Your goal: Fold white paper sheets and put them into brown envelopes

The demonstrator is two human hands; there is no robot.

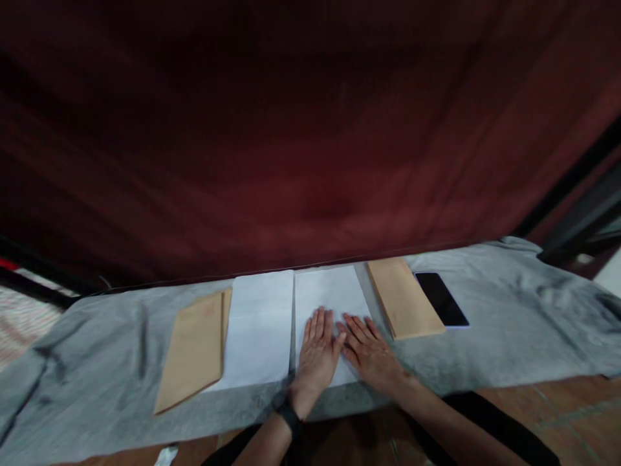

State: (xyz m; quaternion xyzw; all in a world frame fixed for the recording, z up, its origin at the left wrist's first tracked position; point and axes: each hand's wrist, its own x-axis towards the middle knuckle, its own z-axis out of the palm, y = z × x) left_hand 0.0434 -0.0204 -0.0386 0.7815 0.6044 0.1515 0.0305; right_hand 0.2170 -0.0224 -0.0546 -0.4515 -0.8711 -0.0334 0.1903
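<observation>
My left hand [317, 349] lies flat on a white sheet of paper [330, 288], its fingers stretched out toward the far edge. Beside it, my right hand [369, 353] also rests flat on the sheet's right side, fingers slightly spread, the thumbs close together. Neither hand grips anything. Just left of this sheet is a second stretch of white paper [259, 330]; whether it is one sheet or a stack I cannot tell. Brown envelopes [196, 346] overlap its left edge. Right of my hands lies another pile of brown envelopes [406, 299].
A dark-screened phone [441, 299] touches the right-hand envelopes. Everything lies on a grey cloth [504, 310] over a narrow surface, with a dark red upright panel [310, 162] behind it. A small white scrap [166, 455] lies on the tiled floor [572, 408].
</observation>
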